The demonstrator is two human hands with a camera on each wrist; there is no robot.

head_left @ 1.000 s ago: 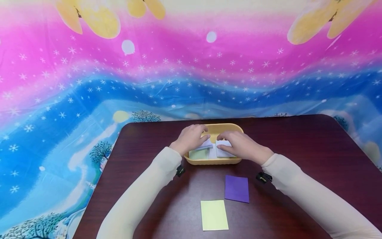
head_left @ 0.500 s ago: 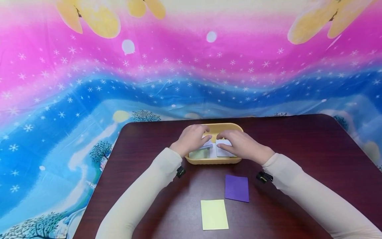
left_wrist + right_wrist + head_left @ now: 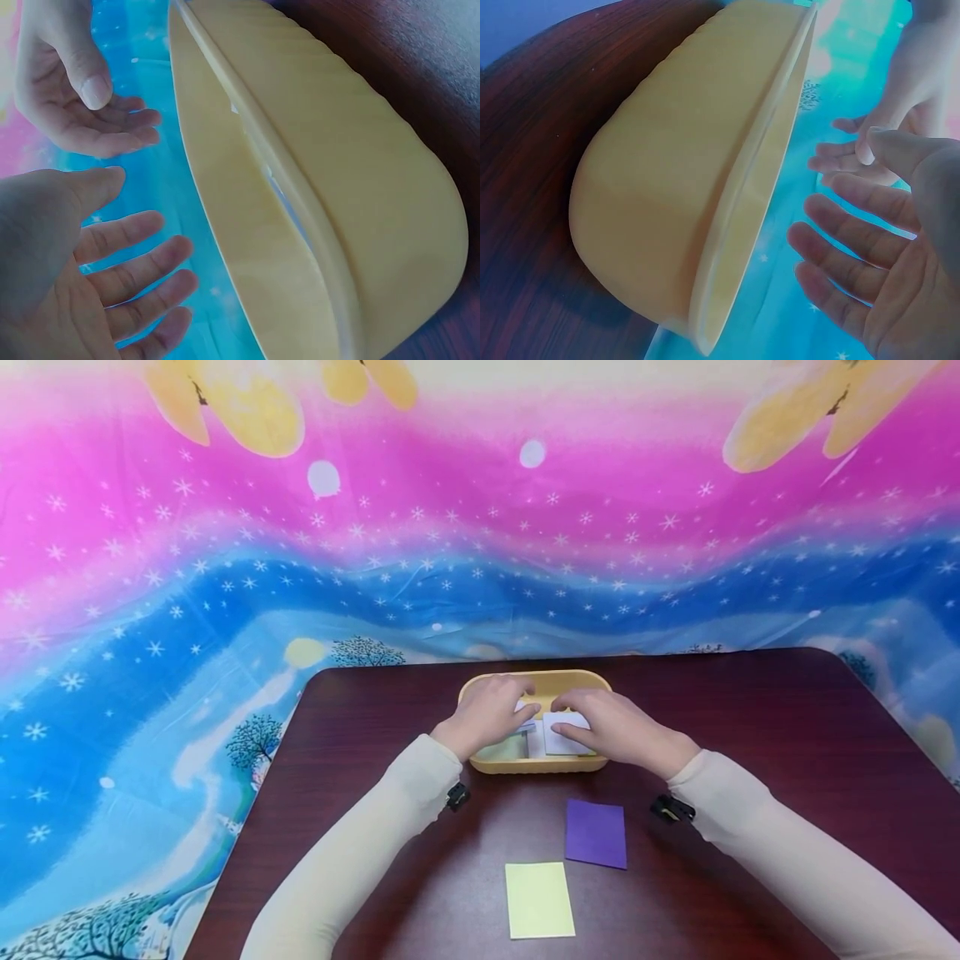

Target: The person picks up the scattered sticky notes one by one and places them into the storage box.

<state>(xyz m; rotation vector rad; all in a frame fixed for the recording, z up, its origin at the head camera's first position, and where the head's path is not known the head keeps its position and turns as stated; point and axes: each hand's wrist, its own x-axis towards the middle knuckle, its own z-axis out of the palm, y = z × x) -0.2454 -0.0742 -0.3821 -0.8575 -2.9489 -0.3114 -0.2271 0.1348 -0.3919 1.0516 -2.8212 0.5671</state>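
Observation:
Both hands hover over a yellow oval basket (image 3: 540, 767) at the far middle of the table. My left hand (image 3: 491, 710) is above its left half, fingers spread and relaxed, holding nothing. Over the right half my right hand (image 3: 600, 720) hangs with loosely bent fingers, also without a thing in its grasp. Inside the basket lie a white pad of paper (image 3: 564, 739) on the right and a pale green pad (image 3: 506, 748) on the left, partly hidden by the left hand. Both wrist views show the hands apart from the basket wall (image 3: 375, 187), above its rim.
On the dark wooden table (image 3: 375, 827), a purple square of paper (image 3: 595, 833) lies in front of the basket. Nearer is a pale yellow pad (image 3: 539, 900). A colourful printed cloth (image 3: 480, 527) hangs behind the table's far edge.
Both hands have shifted slightly to the right above the basket. The basket and the papers on the table stay where they were.

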